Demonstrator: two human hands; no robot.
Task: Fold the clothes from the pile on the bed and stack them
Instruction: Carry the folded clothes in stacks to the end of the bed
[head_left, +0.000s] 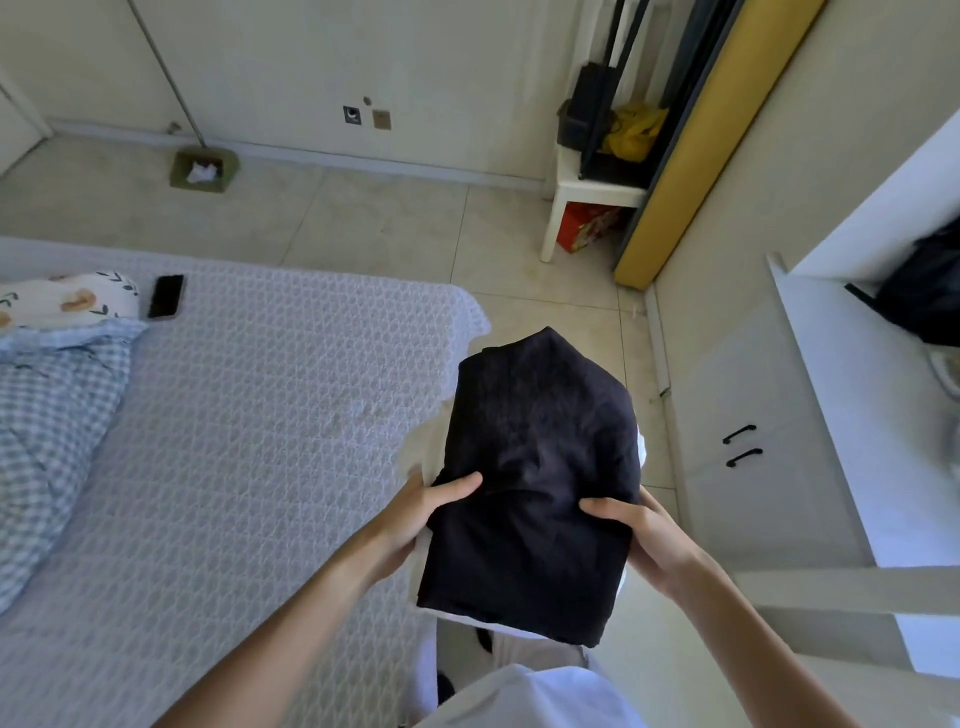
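A stack of folded clothes (535, 467) is held in the air beside the bed's right edge, a black garment on top and white fabric showing at its left and right edges underneath. My left hand (421, 514) grips the stack's left side, thumb lying on the black cloth. My right hand (631, 530) grips the right side, thumb on top as well. The fingers of both hands are hidden under the stack. The bed (249, 415) has a white textured cover.
A blue checked quilt (47, 415), a patterned pillow (67, 301) and a black phone (166, 296) lie at the bed's left. White cabinets (769, 441) stand to the right. A white stool (587, 197) and a dustpan (202, 169) sit on the tiled floor.
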